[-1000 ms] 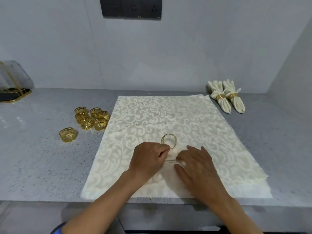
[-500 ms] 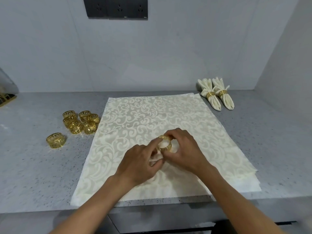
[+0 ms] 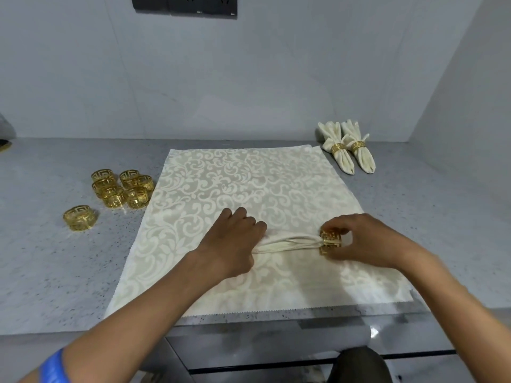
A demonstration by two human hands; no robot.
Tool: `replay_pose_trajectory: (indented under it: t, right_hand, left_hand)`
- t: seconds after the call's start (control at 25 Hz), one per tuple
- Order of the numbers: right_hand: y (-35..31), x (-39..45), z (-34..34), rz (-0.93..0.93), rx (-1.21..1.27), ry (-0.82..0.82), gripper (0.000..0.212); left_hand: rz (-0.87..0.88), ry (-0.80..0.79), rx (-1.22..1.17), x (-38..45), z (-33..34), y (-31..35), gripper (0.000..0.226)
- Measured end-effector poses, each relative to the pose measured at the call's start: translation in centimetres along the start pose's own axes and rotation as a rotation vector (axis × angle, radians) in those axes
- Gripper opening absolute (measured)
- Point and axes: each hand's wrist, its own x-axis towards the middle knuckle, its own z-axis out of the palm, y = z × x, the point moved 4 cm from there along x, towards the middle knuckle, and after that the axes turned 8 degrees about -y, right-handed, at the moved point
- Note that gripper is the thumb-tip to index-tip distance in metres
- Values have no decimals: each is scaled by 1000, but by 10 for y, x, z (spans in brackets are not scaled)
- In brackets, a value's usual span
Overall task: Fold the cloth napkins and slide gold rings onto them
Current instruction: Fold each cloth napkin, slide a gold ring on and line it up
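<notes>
Sprawling across the grey surface (image 3: 55, 272), the flat napkin (image 3: 249, 183) bunches mid-sheet. Your left hand (image 3: 232, 244) grips that gathered cloth (image 3: 287, 243); your right hand (image 3: 362, 241) has fingers pinched round the gold ring (image 3: 330, 241), cloth threaded. Pull unevenly and folds could jam or slip out.

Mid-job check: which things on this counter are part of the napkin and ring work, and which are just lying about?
In the job:
- napkin, gathered, gripped by left hand
- ring, pinched by right hand
- flat cloths underneath
- spare rings, lone ring
- two finished napkins

Lying about:
- wall sockets
- dark object at left edge
</notes>
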Motion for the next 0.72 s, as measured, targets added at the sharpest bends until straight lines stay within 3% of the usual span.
replay_pose_trajectory:
  t: [0.44,0.64,0.72]
  right_hand:
    - [-55,43,30,-281,330,82,37]
    - [-49,39,35,-301,250,122,37]
    - [-46,38,35,-322,296,122,35]
  left_hand:
    - [19,64,4,-3,-1,-2,28]
    - [41,78,211,2,1,7,19]
    - [64,77,135,7,-10,8,11]
